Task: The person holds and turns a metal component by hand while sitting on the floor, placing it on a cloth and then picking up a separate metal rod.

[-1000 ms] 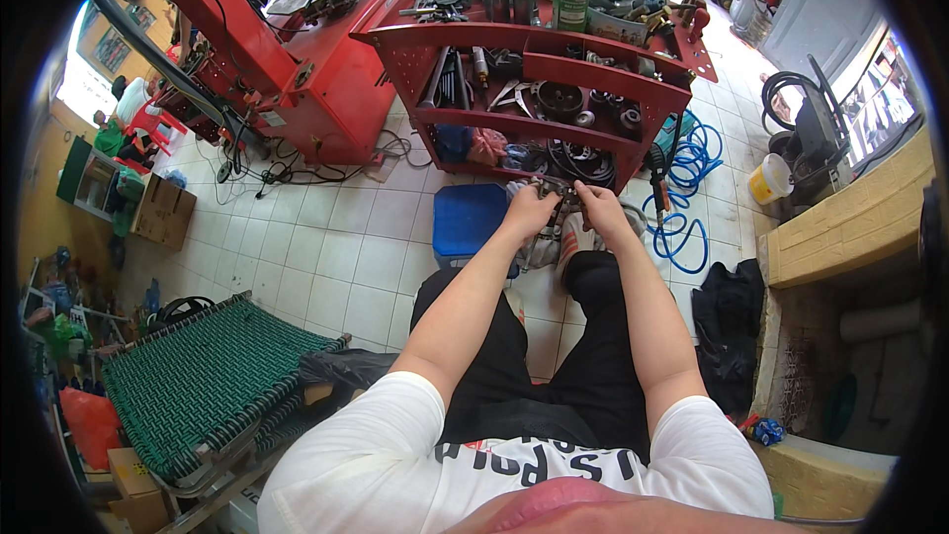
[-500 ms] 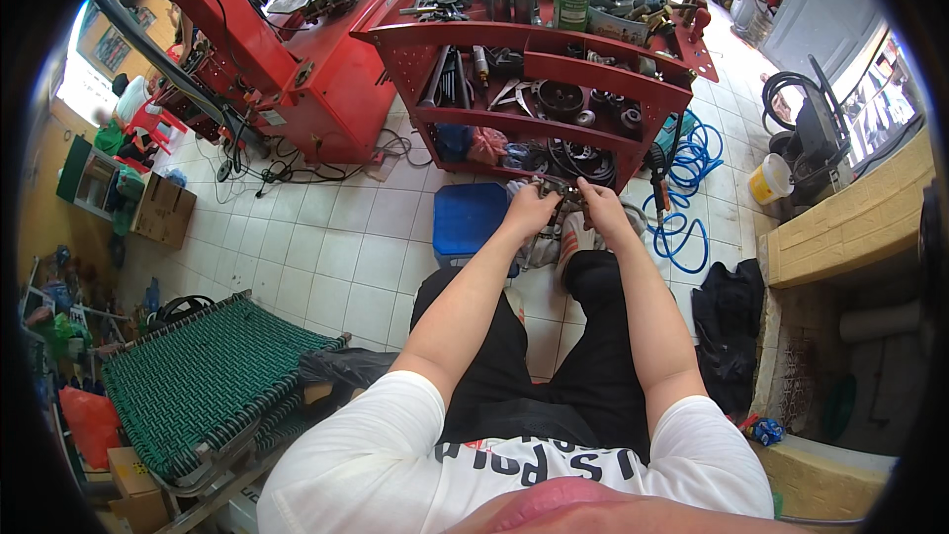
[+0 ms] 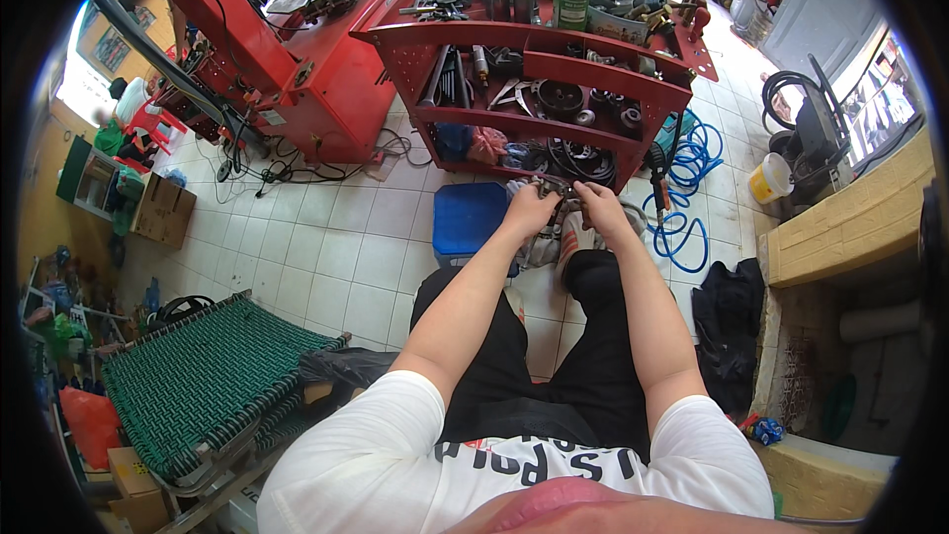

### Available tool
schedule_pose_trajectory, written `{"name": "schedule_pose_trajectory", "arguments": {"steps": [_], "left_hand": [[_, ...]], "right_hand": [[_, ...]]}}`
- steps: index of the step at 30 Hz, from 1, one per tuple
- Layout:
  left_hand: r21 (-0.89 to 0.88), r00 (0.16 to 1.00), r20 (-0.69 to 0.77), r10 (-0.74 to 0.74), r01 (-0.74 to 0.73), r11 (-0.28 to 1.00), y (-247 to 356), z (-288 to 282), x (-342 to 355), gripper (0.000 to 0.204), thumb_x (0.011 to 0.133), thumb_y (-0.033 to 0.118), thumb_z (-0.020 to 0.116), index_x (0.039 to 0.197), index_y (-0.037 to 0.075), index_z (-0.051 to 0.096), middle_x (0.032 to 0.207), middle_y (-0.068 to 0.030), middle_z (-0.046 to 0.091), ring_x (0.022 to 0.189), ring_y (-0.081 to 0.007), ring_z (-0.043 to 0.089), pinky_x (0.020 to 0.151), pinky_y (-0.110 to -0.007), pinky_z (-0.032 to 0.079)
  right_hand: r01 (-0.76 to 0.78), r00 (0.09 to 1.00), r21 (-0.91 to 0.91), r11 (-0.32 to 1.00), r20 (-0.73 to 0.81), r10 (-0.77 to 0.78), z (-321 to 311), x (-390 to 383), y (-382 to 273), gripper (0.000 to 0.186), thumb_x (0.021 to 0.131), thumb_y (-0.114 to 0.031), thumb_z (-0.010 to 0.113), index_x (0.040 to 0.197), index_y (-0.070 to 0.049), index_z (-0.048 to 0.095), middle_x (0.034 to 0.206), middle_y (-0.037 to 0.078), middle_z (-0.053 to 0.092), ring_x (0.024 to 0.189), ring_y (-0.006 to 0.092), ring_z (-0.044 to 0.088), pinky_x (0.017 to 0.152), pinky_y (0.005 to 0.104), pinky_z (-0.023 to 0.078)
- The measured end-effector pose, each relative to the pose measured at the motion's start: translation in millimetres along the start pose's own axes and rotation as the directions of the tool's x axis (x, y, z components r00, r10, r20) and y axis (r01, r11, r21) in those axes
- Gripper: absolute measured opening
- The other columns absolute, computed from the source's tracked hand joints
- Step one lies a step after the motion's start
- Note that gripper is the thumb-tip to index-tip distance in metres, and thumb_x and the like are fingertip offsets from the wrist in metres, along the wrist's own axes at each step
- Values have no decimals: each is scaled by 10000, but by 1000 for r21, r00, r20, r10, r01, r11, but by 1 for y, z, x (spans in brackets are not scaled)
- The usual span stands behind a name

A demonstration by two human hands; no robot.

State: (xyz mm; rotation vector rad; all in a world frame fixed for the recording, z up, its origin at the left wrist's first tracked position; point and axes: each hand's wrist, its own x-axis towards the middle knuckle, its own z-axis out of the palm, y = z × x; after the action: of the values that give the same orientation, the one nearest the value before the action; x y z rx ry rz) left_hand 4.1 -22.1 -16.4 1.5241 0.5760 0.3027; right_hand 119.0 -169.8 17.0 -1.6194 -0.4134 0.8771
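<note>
Both my arms reach forward past my knees, and my hands meet low, just before the red tool cart (image 3: 608, 129). A small dark metallic part (image 3: 564, 194) sits between them, its kind too small to make out. My left hand (image 3: 534, 206) is closed around its left side. On the other side, the fingers of my right hand (image 3: 599, 205) pinch it. Beneath the hands lies a greyish bundle (image 3: 539, 252), partly covered by my wrists and shoe, so I cannot tell what it is. Close by on the left stands a blue plastic bin (image 3: 469, 220).
Spray cans, sockets and loose tools fill the cart. A coiled blue air hose (image 3: 697, 153) lies right of it. A red machine (image 3: 331, 99) stands left, with cables on the tiles. Nearer are a green woven cot (image 3: 213, 376) and a black cloth (image 3: 729, 336). Other people are at the back left.
My right hand's fingers have shifted slightly at the metallic part. Arms and surroundings look the same.
</note>
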Motion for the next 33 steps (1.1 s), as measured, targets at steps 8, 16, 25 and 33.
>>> {"name": "schedule_pose_trajectory", "arguments": {"steps": [8,16,25,33], "left_hand": [[34,1000,-4,6,-5,999,10,1,-6,289,911,229,653,1015,-34,711,860,-115,735,764,-183,666,720,-361,525],[35,1000,-9,18,-17,999,4,-2,-4,290,902,223,647,1007,-39,711,856,-124,736,763,-197,675,726,-370,530],[80,1000,-18,9,-8,997,11,0,-8,283,904,229,645,1002,-28,714,854,-120,736,756,-196,676,714,-373,532],[40,1000,-11,11,-11,999,5,-2,-5,301,904,241,649,1019,-30,712,876,-138,742,788,-215,691,751,-376,532]], "right_hand": [[40,999,-95,995,-6,-40,2,-3,-1,280,1030,-330,619,967,-60,659,653,-34,536,503,75,481,459,271,414],[6,1000,26,1000,19,-6,4,-5,-5,324,1022,-347,615,989,-28,663,679,-33,551,540,77,497,480,273,433],[85,996,-112,990,33,-82,0,-2,2,321,1011,-343,629,1011,-25,664,680,-27,552,571,81,512,495,277,447],[-37,999,21,999,29,37,5,-4,-7,285,1041,-342,603,1032,-60,639,620,-52,487,483,71,451,464,264,419]]}}
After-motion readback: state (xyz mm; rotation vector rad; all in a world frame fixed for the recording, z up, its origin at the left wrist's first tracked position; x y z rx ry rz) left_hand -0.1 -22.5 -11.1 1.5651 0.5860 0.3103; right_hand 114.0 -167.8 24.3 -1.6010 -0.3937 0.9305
